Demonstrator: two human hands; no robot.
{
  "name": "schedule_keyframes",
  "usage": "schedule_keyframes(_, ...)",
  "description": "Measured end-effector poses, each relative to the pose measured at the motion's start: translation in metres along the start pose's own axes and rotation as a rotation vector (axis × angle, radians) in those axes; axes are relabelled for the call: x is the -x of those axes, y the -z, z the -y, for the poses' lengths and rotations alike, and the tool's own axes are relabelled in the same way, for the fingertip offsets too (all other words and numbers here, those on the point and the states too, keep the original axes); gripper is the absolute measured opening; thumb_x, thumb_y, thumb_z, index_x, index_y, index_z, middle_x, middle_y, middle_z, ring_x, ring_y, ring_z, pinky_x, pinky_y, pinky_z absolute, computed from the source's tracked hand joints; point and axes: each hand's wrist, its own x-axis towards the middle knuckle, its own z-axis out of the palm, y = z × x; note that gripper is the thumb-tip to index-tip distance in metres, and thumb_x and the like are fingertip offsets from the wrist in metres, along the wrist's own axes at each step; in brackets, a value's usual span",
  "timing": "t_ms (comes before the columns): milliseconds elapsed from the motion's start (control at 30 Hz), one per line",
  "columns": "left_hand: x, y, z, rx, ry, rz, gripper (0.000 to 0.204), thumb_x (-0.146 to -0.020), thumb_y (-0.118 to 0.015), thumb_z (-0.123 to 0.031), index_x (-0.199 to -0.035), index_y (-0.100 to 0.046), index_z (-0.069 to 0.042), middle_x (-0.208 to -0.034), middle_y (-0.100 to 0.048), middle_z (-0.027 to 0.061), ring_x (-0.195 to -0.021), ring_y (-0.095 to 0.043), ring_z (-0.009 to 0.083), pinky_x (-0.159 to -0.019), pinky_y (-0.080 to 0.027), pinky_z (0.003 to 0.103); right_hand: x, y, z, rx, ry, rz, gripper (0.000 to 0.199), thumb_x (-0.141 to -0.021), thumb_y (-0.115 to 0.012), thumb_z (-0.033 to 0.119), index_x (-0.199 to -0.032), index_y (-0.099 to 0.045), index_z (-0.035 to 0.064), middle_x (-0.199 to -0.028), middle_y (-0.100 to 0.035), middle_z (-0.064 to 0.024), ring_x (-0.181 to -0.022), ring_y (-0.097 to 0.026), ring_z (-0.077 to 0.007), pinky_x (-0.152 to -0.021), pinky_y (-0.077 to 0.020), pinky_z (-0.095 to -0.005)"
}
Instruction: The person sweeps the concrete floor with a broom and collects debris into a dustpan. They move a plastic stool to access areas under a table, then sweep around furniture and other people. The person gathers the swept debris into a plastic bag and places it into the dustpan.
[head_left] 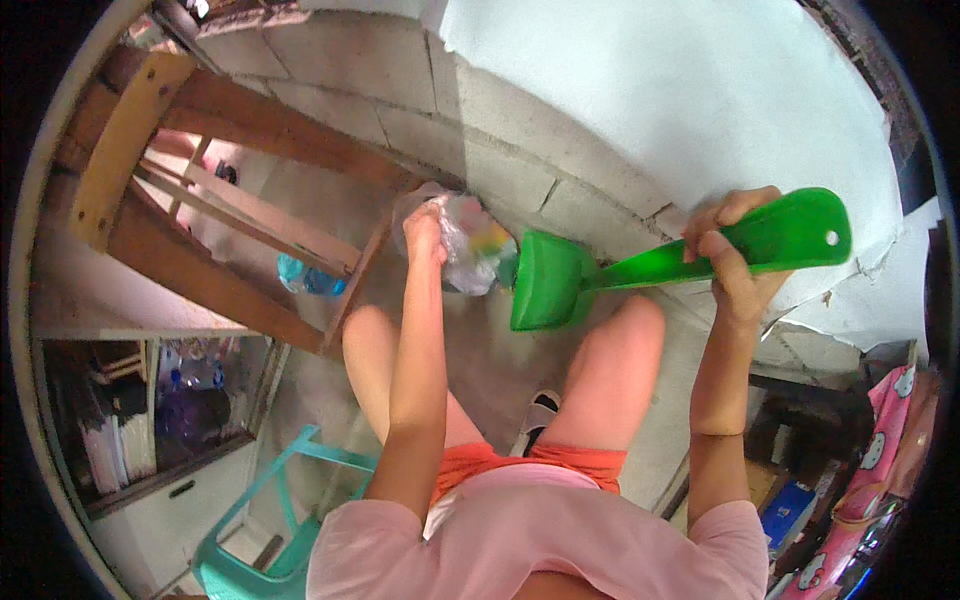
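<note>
My right hand [735,250] is wrapped round the long handle of a green plastic dustpan [552,285]. The pan end points left, between my knees and the wall. In my left hand [425,232] I grip the edge of a clear plastic bag [470,245], with yellowish and other coloured bits showing through it. The bag hangs just left of the pan, and the pan's lip is close against it. Whether the two touch, I cannot tell. The bag's lower part is blurred.
A wooden ladder-like frame [255,115] leans at the left, with a blue plastic item [310,276] beside it. Ahead stands a block wall [500,165] partly covered by a white sheet [690,90]. A teal plastic stool [260,540] is at lower left, a cabinet [170,500] beyond; pink cloth [868,450] hangs right.
</note>
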Motion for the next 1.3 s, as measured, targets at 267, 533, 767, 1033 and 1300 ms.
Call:
schedule_keyframes(267,0.029,0.000,-0.042,-0.787,-0.464,-0.053,0.022,-0.087,-0.043,-0.018,-0.079,-0.058,-0.004,-0.061,-0.048,0.0061,-0.056,-0.045,0.0145,-0.055,-0.037,0.031,-0.014,-0.001,0.003,-0.054,-0.037,-0.069,0.024,-0.062,-0.060,-0.006,-0.081,-0.048,0.0022,-0.068,-0.051,-0.0058,-0.057,-0.053,-0.0139,-0.050,-0.0441,-0.0268)
schedule_keyframes(533,0.102,0.027,-0.080,-0.786,-0.482,-0.081,0.018,-0.088,-0.044,-0.016,-0.080,-0.054,-0.004,-0.067,-0.054,0.0120,-0.062,-0.050,0.0213,-0.062,-0.041,0.033,-0.061,-0.064,-0.002,0.020,-0.113,0.494,0.020,-0.061,-0.063,0.005,-0.077,-0.051,0.0068,-0.066,-0.053,0.0000,-0.061,-0.052,-0.0105,-0.056,-0.0428,-0.0245)
schedule_keyframes(767,0.116,0.044,-0.080,-0.886,-0.408,-0.134,0.010,-0.081,-0.045,-0.008,-0.083,-0.055,-0.006,-0.080,-0.058,0.0189,-0.077,-0.055,0.0361,-0.068,-0.042,0.039,-0.126,-0.150,-0.022,0.165,0.116,0.800,0.023,-0.066,-0.065,0.013,-0.086,-0.055,0.0066,-0.073,-0.058,-0.0048,-0.072,-0.057,-0.0207,-0.066,-0.0453,-0.0331)
schedule_keyframes(1033,0.089,0.063,-0.055,-0.897,-0.246,-0.241,0.011,-0.078,-0.046,-0.006,-0.078,-0.057,-0.006,-0.081,-0.059,0.0180,-0.079,-0.058,0.0334,-0.069,-0.044,0.039,-0.172,-0.188,-0.020,0.411,-0.302,0.645,0.027,-0.074,-0.066,0.014,-0.099,-0.057,0.0061,-0.085,-0.063,-0.0111,-0.064,-0.063,-0.0206,-0.054,-0.0479,-0.0311)
schedule_keyframes(1300,0.078,0.052,-0.065,-0.981,-0.257,-0.262,0.028,-0.072,-0.048,-0.002,-0.095,-0.059,-0.013,-0.100,-0.058,0.0161,-0.087,-0.058,0.0345,-0.074,-0.046,0.041,-0.147,-0.172,0.016,0.290,-0.487,0.606,0.032,-0.077,-0.060,0.006,-0.108,-0.052,0.0046,-0.089,-0.060,-0.0096,-0.059,-0.058,-0.0136,-0.051,-0.0474,-0.0232)
